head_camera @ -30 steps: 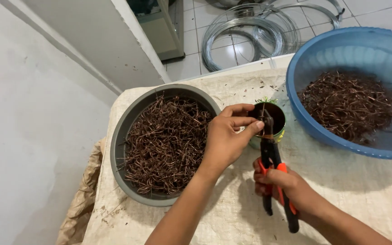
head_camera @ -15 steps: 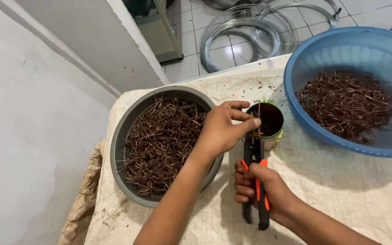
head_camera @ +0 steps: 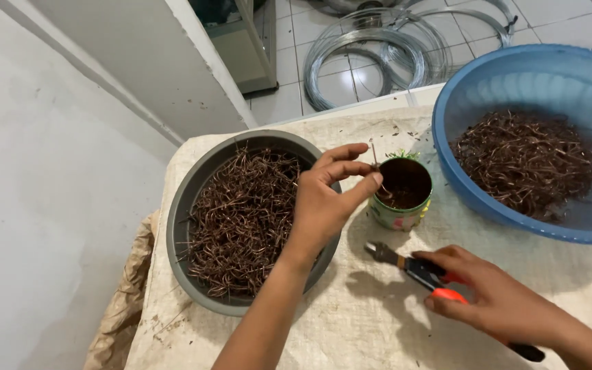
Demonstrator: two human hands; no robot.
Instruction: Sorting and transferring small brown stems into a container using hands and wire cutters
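Pliers (head_camera: 427,275) now lowered, wire (head_camera: 375,159) prob. pinched

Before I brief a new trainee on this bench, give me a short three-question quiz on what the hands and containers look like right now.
1. True or false: the right hand holds the orange-handled pliers with their nose pointing toward the grey basin.
2. What do the left hand fingers pinch above the small tin can?
A. a thin wire piece
B. a coin
C. a screw
3. Fill in: the large bowl at the right, holding brown wire bits, is coloured ____.

Key: 1 true; 2 A; 3 blue.
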